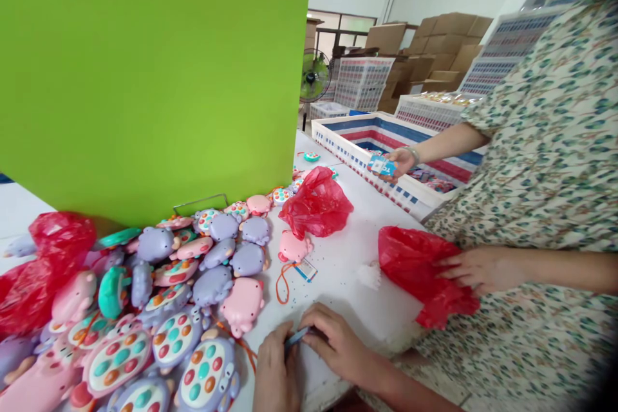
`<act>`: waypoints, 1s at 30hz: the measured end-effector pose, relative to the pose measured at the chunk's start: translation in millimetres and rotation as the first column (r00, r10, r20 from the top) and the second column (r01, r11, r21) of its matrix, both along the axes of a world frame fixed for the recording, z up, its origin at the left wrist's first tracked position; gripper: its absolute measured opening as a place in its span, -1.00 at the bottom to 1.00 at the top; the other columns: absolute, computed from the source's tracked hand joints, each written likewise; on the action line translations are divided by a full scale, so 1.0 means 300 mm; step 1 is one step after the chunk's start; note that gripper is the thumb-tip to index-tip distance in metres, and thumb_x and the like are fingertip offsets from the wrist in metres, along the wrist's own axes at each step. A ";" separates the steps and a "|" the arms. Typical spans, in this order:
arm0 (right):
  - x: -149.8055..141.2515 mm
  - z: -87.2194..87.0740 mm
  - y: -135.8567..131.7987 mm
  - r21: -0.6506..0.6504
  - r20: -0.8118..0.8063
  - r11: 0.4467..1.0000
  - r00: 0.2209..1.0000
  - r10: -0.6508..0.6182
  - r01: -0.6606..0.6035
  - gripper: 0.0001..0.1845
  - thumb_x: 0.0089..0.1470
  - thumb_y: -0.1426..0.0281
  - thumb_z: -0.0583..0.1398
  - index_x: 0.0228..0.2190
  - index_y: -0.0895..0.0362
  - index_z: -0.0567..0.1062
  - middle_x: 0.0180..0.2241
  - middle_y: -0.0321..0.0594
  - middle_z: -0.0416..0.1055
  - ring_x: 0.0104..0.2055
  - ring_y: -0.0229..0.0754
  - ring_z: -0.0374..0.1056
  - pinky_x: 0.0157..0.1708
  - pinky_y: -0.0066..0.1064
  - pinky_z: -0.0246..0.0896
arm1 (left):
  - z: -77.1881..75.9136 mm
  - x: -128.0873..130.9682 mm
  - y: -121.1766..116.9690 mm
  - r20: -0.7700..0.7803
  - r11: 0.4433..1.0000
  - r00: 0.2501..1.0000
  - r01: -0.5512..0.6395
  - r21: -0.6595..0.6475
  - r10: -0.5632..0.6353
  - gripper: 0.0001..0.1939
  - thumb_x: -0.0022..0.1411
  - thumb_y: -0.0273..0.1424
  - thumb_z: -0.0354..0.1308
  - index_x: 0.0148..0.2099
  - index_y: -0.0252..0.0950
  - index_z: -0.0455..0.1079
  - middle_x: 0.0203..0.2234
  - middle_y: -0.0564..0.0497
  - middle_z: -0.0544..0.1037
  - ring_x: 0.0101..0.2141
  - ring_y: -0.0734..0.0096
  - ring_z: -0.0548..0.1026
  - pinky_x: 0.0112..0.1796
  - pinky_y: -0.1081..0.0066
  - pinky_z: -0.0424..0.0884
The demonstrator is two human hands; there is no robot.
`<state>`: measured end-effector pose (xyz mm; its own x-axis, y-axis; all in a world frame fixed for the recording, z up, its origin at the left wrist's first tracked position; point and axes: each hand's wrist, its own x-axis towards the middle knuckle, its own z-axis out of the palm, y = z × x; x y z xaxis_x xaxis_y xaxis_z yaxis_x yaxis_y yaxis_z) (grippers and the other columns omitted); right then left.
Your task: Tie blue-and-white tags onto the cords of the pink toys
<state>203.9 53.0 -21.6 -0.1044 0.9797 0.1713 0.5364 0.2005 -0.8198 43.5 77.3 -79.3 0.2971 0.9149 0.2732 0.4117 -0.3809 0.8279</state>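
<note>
At the table's near edge, my left hand (276, 370) and my right hand (335, 342) are close together, fingers bent. Between them they grip a thin blue-grey piece (296, 337), one end in each hand; its kind I cannot make out. Just left of my hands lies a heap of animal-shaped push-button toys, among them a purple toy (207, 373) with coloured buttons showing and a pink toy (243, 306) lying face down. Beyond my hands, another pink toy (294, 246) lies by an orange cord loop (282, 290) and a small printed card (306, 270).
A green panel (154, 77) stands behind the heap. Red plastic bags (318, 203) lie about. On the right, a co-worker's hand (398, 164) holds a blue card (381, 166); their other hand (483, 268) touches a red bag (415, 264). A striped-lined crate (347, 141) stands beyond.
</note>
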 end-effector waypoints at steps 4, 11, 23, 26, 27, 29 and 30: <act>-0.002 -0.007 -0.003 0.032 0.031 0.999 0.999 0.033 -0.034 -0.85 0.16 0.44 0.09 -0.20 0.11 0.39 -0.25 -0.19 0.37 -0.15 -0.19 0.25 -0.14 -0.36 0.18 | -0.012 -0.016 0.005 -0.073 0.994 0.997 0.017 0.109 -0.009 -0.68 0.27 -0.45 -0.14 -0.04 -0.33 0.37 -0.21 -0.16 0.52 -0.19 0.20 0.47 -0.18 0.16 0.39; 0.001 -0.036 -0.008 0.080 0.049 0.997 0.999 -0.009 0.005 -0.88 0.16 0.49 0.07 -0.25 0.12 0.37 -0.27 -0.18 0.36 -0.17 -0.18 0.25 -0.17 -0.35 0.18 | -0.034 -0.034 0.029 -0.219 0.964 0.975 0.030 0.264 0.030 -0.65 0.22 -0.52 -0.07 0.04 -0.30 0.32 -0.17 -0.14 0.51 -0.18 0.22 0.47 -0.23 0.23 0.39; -0.006 -0.025 -0.004 0.113 0.092 0.992 0.995 0.046 -0.057 -0.79 0.20 0.51 -0.01 -0.20 0.10 0.38 -0.22 -0.17 0.38 -0.14 -0.18 0.25 -0.12 -0.33 0.18 | -0.020 -0.001 0.018 -0.376 0.948 0.916 -0.012 0.318 0.138 -0.57 0.18 -0.64 -0.11 0.06 -0.31 0.32 -0.30 -0.06 0.52 -0.28 0.29 0.43 -0.24 0.30 0.27; -0.003 -0.034 -0.002 0.117 0.100 0.991 0.993 0.055 -0.066 -0.78 0.19 0.51 0.00 -0.19 0.10 0.38 -0.23 -0.18 0.38 -0.14 -0.18 0.25 -0.12 -0.32 0.18 | -0.018 0.000 0.017 -0.387 0.955 0.913 -0.012 0.295 0.132 -0.57 0.18 -0.64 -0.11 0.05 -0.31 0.32 -0.31 -0.06 0.52 -0.29 0.28 0.43 -0.23 0.29 0.25; -0.002 -0.037 -0.001 0.119 0.099 0.991 0.994 0.055 -0.067 -0.78 0.19 0.51 -0.01 -0.18 0.10 0.39 -0.23 -0.18 0.38 -0.14 -0.18 0.25 -0.12 -0.32 0.19 | -0.018 0.001 0.017 -0.385 0.957 0.914 -0.012 0.289 0.127 -0.57 0.18 -0.63 -0.11 0.05 -0.30 0.33 -0.31 -0.06 0.52 -0.29 0.28 0.43 -0.23 0.29 0.25; -0.003 -0.040 0.000 0.119 0.090 0.991 0.994 0.054 -0.065 -0.78 0.19 0.50 0.00 -0.19 0.09 0.39 -0.24 -0.18 0.38 -0.15 -0.17 0.26 -0.13 -0.32 0.20 | -0.020 0.003 0.016 -0.369 0.962 0.923 -0.004 0.274 0.108 -0.57 0.17 -0.63 -0.11 0.04 -0.29 0.34 -0.28 -0.07 0.53 -0.27 0.27 0.43 -0.22 0.28 0.25; -0.004 -0.040 0.000 0.116 0.083 0.991 0.995 0.051 -0.061 -0.78 0.19 0.50 0.00 -0.19 0.09 0.39 -0.24 -0.18 0.39 -0.15 -0.17 0.27 -0.13 -0.31 0.21 | -0.022 0.003 0.016 -0.355 0.964 0.930 0.001 0.266 0.097 -0.57 0.17 -0.62 -0.11 0.04 -0.29 0.34 -0.26 -0.08 0.53 -0.26 0.26 0.43 -0.22 0.28 0.25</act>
